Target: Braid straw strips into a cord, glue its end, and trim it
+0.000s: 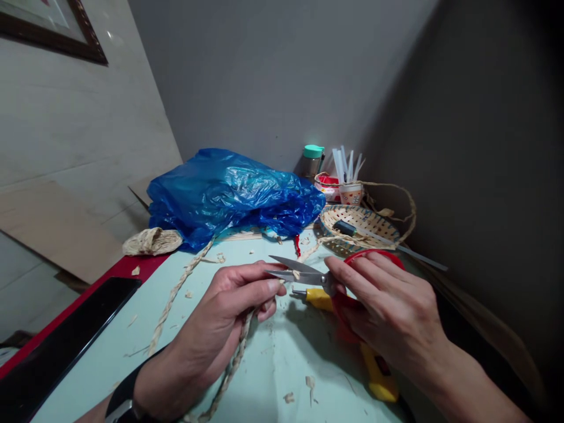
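My right hand [392, 299] is closed on the red handles of a pair of scissors [308, 275], whose blades stand apart and point left. Between the thumb and fingers of my left hand [238, 299] is the end of a braided straw cord [235, 358], which hangs down toward me. A pale scrap of fibre shows between the blades, just beyond my left fingertips. Below the scissors lies a yellow-handled tool [319, 298] with a metal tip, partly hidden by my right hand. Another stretch of braid [180, 288] runs from the blue bag toward my left wrist.
A blue plastic bag [229, 188] fills the back, with a straw bundle [152, 241] at its left. Back right are a woven basket [374, 226], a paper cup [351, 194] of white sticks and a jar [312, 158]. A black phone-like slab [74, 341] lies left. Fibre scraps dot the pale green tabletop.
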{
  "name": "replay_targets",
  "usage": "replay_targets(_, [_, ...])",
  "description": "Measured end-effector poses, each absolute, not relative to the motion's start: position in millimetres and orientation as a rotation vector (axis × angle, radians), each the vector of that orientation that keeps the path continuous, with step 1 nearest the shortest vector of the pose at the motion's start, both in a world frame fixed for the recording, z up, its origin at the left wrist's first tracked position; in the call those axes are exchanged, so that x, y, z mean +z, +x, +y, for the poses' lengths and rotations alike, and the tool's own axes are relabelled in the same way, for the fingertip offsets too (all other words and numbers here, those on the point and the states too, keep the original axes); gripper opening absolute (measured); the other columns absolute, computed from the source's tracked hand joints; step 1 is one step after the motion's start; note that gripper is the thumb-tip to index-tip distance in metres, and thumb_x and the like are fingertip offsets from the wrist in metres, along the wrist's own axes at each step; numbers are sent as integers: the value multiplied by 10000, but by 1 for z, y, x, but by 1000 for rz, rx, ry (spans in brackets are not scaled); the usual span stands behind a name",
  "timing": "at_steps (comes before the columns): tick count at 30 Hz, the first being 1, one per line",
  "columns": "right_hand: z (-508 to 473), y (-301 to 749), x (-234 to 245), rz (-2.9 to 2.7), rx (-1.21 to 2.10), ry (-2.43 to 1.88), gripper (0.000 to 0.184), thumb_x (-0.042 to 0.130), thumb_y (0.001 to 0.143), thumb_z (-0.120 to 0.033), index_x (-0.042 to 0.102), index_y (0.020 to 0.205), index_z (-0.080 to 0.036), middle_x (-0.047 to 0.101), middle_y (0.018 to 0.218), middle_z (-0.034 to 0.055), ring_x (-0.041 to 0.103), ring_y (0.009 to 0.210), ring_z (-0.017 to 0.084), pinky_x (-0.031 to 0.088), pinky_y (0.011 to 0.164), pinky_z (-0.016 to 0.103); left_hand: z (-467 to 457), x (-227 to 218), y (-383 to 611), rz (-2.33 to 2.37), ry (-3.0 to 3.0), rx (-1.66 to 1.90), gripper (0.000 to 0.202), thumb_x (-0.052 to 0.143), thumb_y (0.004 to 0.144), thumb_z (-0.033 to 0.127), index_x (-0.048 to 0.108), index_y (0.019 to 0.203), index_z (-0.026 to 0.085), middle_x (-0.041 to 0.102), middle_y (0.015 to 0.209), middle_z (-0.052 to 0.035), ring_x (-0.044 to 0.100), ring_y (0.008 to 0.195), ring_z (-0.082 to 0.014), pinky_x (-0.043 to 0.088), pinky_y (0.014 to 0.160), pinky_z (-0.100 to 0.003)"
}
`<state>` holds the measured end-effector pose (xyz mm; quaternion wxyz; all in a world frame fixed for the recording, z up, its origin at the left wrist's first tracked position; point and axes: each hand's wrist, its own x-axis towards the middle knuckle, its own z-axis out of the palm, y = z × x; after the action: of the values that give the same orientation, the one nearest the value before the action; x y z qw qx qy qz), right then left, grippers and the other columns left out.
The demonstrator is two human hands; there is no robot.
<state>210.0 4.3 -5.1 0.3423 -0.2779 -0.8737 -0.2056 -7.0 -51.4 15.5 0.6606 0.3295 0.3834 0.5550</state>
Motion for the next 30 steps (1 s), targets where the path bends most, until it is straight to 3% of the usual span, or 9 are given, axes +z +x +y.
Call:
replay_targets(13, [5,209,-10,-2279,-556,-753,201,530,907,-120,613,1090,-131,645,759,38,568,658,155,406,585,267,-46,15,-7,891,801,1258,135,733,753,141,780,879,154,645,738,-21,447,591,-61,370,550,-170])
replay_targets(17, [2,202,-10,-2160,-241,-833,182,524,879,-102,614,1027,-158,645,737,23,555,597,130,421,544,238,-47,15,-5,972,847,1256,183,725,779,192,776,954,180,660,739,-16,492,611,-74,381,564,-179])
replay_targets(20, [0,197,-10,-2009,107,-916,111,575,855,-136,623,944,-182,611,661,-18,511,517,101,399,469,204,-48,16,-3,1118,1051,1286,191,731,779,232,785,960,200,716,900,-58,616,815,-165,451,707,-243])
replay_targets(22, [-2,195,-10,-1940,291,-958,98,602,850,-169,633,941,-188,626,673,-16,550,540,108,408,461,196,-50,18,-2,1206,1249,1316,179,735,776,237,794,941,201,723,953,-69,627,902,-204,457,776,-270])
replay_targets(30, [-1,193,-10,-1714,698,-1083,192,630,847,-286,650,1012,-190,716,797,41,684,702,192,501,520,231,-54,17,4,1462,1727,1386,157,675,830,207,785,941,224,718,868,-47,625,827,-191,447,749,-271])
